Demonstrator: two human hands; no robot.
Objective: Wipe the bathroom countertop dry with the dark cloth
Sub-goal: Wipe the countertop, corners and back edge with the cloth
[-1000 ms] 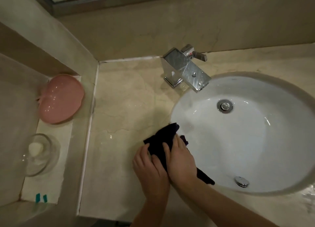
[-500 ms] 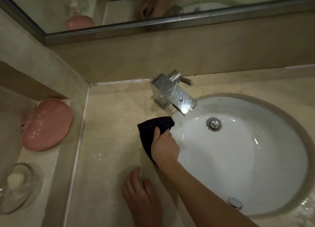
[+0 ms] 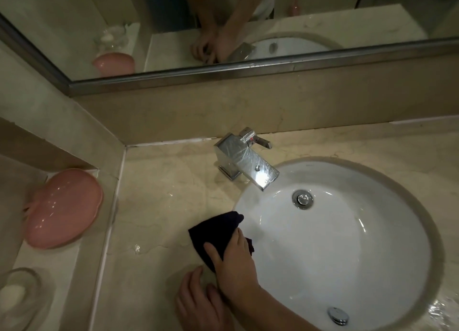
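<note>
The right hand (image 3: 234, 261) presses the dark cloth (image 3: 215, 234) onto the worktop (image 3: 159, 206) just left of the sink basin (image 3: 347, 243), at the basin's rim. Its fingers and thumb lie spread over the bunched cloth and seem to press more than grip. The left hand (image 3: 198, 301) rests on the worktop nearer the person than the cloth, just left of the basin, fingers loosely spread and holding nothing.

To do this stroke well, I would keep the palm flat so more cloth meets the stone, and draw overlapping passes away from the basin toward the glinting wet patch (image 3: 137, 248) farther left of it. Rippled water also shows on the worktop at the basin's near right edge, so that side probably needs a pass too. Working behind the faucet (image 3: 244, 161) will call for a folded edge.

Counted: one cloth, one basin, one faucet, two hands, one pink dish (image 3: 63, 207) and one clear glass soap dish (image 3: 18, 294), both well left of the basin.
</note>
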